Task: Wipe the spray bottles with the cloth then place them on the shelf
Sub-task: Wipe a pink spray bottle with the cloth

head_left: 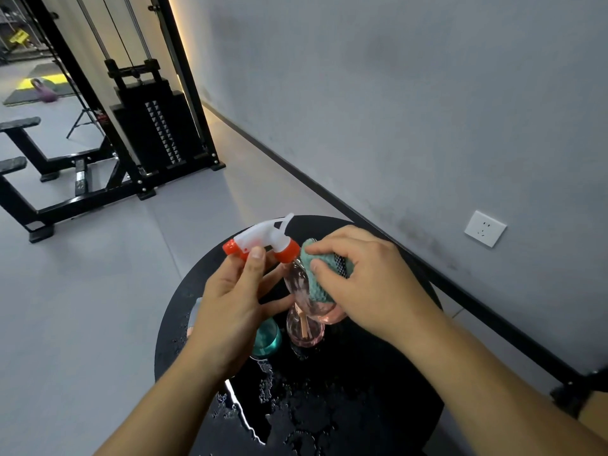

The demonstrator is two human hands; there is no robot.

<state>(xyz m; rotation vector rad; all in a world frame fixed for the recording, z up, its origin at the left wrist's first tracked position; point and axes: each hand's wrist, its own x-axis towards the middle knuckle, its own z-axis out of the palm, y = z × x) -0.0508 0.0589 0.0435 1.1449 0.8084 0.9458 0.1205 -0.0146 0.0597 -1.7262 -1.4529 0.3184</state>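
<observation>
You are standing at a round black table (378,390) set close to a grey wall (394,93), its top beaded with water drops (296,409) toward your near side; above it you hold a clear pink spray bottle (301,291), tilted with its white and red trigger head (263,240) pointing up and to your left. Your left hand (230,311) has its fingers curled around the neck just under the head, thumb pressed against the white trigger part; your right hand (365,281) is closed on a green cloth (317,274), which it presses flat against the bottle's upper side, hiding much of the body. Directly beneath the held bottle a second pink bottle (304,330) stands on the table, and just beside that, partly behind your left wrist, sits a teal bottle (268,339); another object at the table's left edge is mostly hidden by your left hand and cannot be made out. A white wall socket (485,228) sits on the wall to your right; well apart on the grey floor to your left stand a black cable weight machine (154,126) and a black bench (42,159).
</observation>
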